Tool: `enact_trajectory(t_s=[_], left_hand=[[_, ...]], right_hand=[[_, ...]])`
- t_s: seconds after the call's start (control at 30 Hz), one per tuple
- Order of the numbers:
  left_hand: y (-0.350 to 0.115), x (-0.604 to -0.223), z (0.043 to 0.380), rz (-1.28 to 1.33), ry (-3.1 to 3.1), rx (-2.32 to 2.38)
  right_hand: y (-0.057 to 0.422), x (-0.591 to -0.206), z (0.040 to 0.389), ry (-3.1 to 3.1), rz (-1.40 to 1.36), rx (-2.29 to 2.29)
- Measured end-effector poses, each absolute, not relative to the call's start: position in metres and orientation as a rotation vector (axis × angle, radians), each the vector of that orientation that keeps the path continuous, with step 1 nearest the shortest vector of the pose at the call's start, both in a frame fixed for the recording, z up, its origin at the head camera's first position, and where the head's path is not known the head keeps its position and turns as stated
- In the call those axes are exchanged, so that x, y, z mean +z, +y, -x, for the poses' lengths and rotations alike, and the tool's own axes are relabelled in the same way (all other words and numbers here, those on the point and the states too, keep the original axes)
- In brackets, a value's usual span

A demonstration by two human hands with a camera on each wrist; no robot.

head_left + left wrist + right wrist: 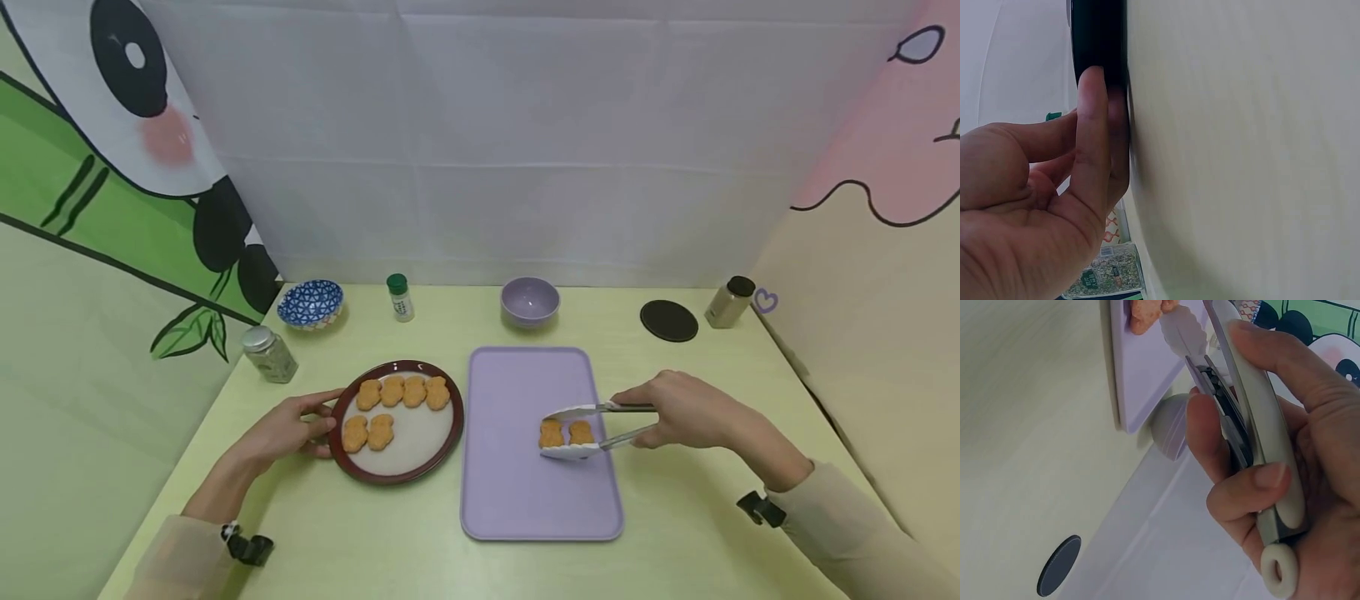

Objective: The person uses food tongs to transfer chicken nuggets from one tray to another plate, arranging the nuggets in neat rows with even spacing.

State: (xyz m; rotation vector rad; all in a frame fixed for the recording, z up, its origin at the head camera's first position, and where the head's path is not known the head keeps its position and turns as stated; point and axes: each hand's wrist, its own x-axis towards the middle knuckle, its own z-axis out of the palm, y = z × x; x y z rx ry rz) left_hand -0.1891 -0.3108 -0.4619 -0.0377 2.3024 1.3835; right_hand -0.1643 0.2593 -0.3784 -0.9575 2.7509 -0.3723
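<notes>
My left hand point(294, 427) grips the left rim of a round brown-rimmed plate point(397, 478); in the left wrist view its fingers point(1092, 119) are at the plate's dark edge. Several golden-brown nuggets point(415, 392) lie on the plate in two rows. With my right hand point(688, 408) I hold a pair of tongs point(577, 452) with white scalloped tips and pale handles. The tongs are spread over a lilac tray point(536, 504), one tip on either side of two nuggets point(551, 433) that lie side by side there.
Along the back stand a blue-patterned bowl point(311, 303), a green-capped shaker point(401, 298), a purple bowl point(530, 302), a flat black disc point(669, 321) and a black-capped shaker point(730, 302). A silver-lidded jar point(269, 355) is at the left. White cloth point(525, 167) hangs behind the table.
</notes>
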Motion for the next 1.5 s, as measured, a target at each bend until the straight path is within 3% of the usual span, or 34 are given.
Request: enact_trajectory(t_s=[0.23,0.43,0.8,1.23,1.5], left_hand=[[-0.309,-0.461,0.191,0.066,2.305,1.354],[-0.311,-0.463,0.190,0.074,2.302,1.367],[-0.311,-0.461,0.191,0.065,2.297,1.380],[-0.310,-0.460,0.190,0.062,2.296,1.375],[-0.312,-0.463,0.191,0.082,2.298,1.361]], right_hand=[[0.240,-0.362,0.168,2.795,1.040,-0.431],[0.182,-0.348,0.179,2.795,1.190,-0.469],[0.089,-0.374,0.198,2.709,1.270,-0.384],[0.073,-0.393,0.199,2.691,1.191,-0.426],[0.090,-0.384,0.195,2.727,1.233,-0.463]])
